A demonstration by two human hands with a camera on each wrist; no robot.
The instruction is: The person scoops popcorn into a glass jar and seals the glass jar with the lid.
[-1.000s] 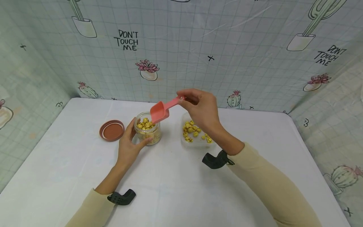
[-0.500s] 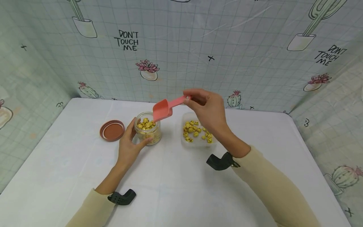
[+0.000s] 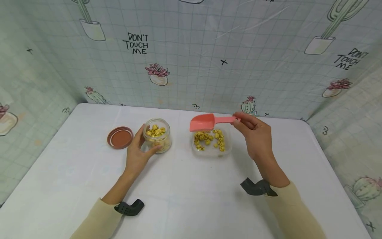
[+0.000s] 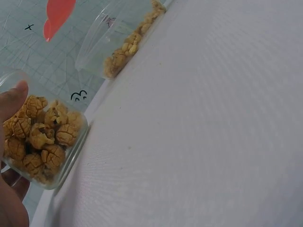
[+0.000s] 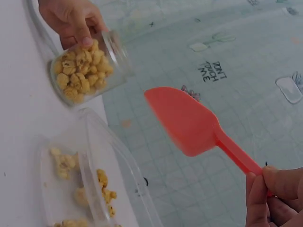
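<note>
My left hand (image 3: 138,156) grips an uncapped glass jar (image 3: 165,144) from its left side, thumb across the front. Popcorn (image 5: 80,71) fills much of the jar, which stands upright on the table. Between thumb and fingers, my right hand (image 3: 258,137) pinches the handle end of a pink scoop (image 3: 203,122). The scoop's bowl hangs over the far edge of a clear plastic container (image 3: 209,152), and no popcorn shows in it. Loose popcorn (image 3: 221,141) lies scattered in the container, right of the jar.
A brown jar lid (image 3: 120,137) lies on the white table (image 3: 185,196), left of my left hand. Behind the table rises a backdrop cloth (image 3: 191,76) printed with cacti; it also runs along both sides.
My right hand has carried the scoop away from the jar's mouth to the right, over the container, and levelled it. My left hand keeps its grip on the jar.
</note>
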